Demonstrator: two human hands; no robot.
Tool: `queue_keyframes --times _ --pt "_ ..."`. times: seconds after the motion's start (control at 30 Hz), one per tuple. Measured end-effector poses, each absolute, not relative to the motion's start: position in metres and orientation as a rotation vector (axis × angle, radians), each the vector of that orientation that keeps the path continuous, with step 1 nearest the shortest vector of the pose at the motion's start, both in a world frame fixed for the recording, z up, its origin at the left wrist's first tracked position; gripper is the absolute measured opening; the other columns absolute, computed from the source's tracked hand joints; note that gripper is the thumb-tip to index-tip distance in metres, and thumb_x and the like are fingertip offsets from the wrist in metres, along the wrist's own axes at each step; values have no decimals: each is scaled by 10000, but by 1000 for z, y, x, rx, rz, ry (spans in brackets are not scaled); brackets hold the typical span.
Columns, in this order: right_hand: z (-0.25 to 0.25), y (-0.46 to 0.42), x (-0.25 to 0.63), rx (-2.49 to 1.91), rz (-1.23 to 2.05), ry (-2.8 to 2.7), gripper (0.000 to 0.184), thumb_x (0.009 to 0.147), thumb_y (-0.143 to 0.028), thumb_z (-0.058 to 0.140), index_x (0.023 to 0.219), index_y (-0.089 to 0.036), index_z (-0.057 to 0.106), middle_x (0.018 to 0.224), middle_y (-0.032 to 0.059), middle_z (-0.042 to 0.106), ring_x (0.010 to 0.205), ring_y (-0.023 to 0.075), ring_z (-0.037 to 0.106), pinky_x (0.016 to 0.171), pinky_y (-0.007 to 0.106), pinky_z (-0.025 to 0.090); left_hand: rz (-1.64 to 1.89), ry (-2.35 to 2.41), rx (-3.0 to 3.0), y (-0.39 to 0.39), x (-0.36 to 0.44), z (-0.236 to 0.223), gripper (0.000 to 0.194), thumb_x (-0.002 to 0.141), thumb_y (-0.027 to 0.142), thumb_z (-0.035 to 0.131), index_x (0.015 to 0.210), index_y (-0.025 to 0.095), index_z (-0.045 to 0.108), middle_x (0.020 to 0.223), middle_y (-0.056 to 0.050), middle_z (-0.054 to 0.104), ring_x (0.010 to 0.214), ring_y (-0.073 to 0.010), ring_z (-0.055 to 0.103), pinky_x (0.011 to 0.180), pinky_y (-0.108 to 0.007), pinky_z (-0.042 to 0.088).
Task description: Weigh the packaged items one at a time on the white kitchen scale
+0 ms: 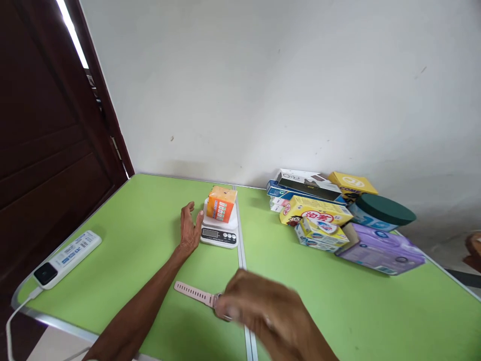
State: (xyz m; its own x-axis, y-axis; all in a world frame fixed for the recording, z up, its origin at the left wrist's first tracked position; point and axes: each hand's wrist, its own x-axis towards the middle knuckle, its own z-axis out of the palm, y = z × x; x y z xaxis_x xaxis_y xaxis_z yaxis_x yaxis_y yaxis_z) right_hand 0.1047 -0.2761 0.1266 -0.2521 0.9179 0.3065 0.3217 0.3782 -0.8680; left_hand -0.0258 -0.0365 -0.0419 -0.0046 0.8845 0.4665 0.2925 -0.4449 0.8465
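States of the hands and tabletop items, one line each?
Left hand: open, beside scale
Right hand: blurred, at watch; grip unclear
Scale: loaded, display unreadable
Orange pack: resting on scale
Watch: strap extended, partly covered
Tub: lid on
White device: cable attached
Boxes: clustered, closure unclear

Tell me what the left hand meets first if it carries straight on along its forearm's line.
Most likely the white scale, at its left side, then the orange packet on it. The left hand has its thumb right beside the scale; whether they touch is unclear.
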Motion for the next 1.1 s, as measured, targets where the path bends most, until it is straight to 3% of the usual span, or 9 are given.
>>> queue_keyframes --times 0.07,0.17,0.33,0.43,0.6,0.7,0.83,1.0,1.1 --pt "102 -242 122 -1235 835 -1528 376 1065 -495 497 942 -297 793 892 53 780 834 224 735 769 393 592 1484 1197 1769 -37 -24 -42 517 1025 542 502 1392 179 523 1377 -187 603 1253 -292 619 1111 -509 493" --pt "53 -190 149 -1327 656 -1233 499 1020 -644 514 904 -222 753 857 76 783 798 233 700 792 382 571 1488 1166 1792 -40 -16 -39 575 1037 573 461 1437 163 498 1426 -208 576 1323 -312 577 1150 -528 460" --pt "-22 -130 175 -1346 561 -1048 680 908 -778 550 1260 -220 713 1409 153 697 1295 341 649 1114 527 500 1452 1162 1812 -46 0 -37 687 1039 633 403 1539 163 439 1531 -222 520 1480 -345 456 1250 -560 343" --pt "-47 -121 181 -1337 574 -1056 717 903 -765 564 1353 -221 689 1485 154 650 1397 349 587 1214 561 409 1434 1160 1836 -48 -1 -38 734 1038 660 375 1592 178 389 1580 -218 496 1526 -344 417 1278 -563 289" --pt "-59 -126 192 -1345 468 -1014 649 988 -660 518 1426 -200 648 1517 158 623 1417 321 574 1228 536 404 1462 1178 1812 -44 -14 -38 913 1014 737 340 1683 138 176 1660 -264 391 1574 -345 357 1293 -567 237" --pt "-61 -126 194 -1356 411 -962 639 1002 -632 515 1437 -181 638 1500 176 631 1389 324 597 1201 539 440 1443 1167 1795 -44 -17 -35 949 1003 757 349 1692 138 142 1686 -265 352 1595 -334 323 1302 -553 228" --pt "-60 -122 187 -1344 344 -1046 630 1018 -608 512 1470 -181 615 1519 182 610 1386 335 596 1191 553 454 1408 1102 1798 -48 -13 -25 937 998 762 361 1692 162 171 1716 -236 319 1617 -316 292 1321 -525 214" --pt "-49 -113 169 -1339 330 -1274 681 1029 -560 530 1611 -214 455 1645 138 485 1543 304 426 1307 534 296 1321 1086 1728 -38 -6 2 956 965 808 375 1652 146 304 1736 -215 296 1629 -326 272 1335 -490 214" --pt "-41 -99 157 -1385 410 -1331 794 1003 -515 595 1681 -228 300 1722 117 362 1602 293 320 1326 532 247 1208 1111 1682 -21 2 25 958 931 811 459 1606 134 389 1696 -226 377 1585 -350 364 1313 -500 277"
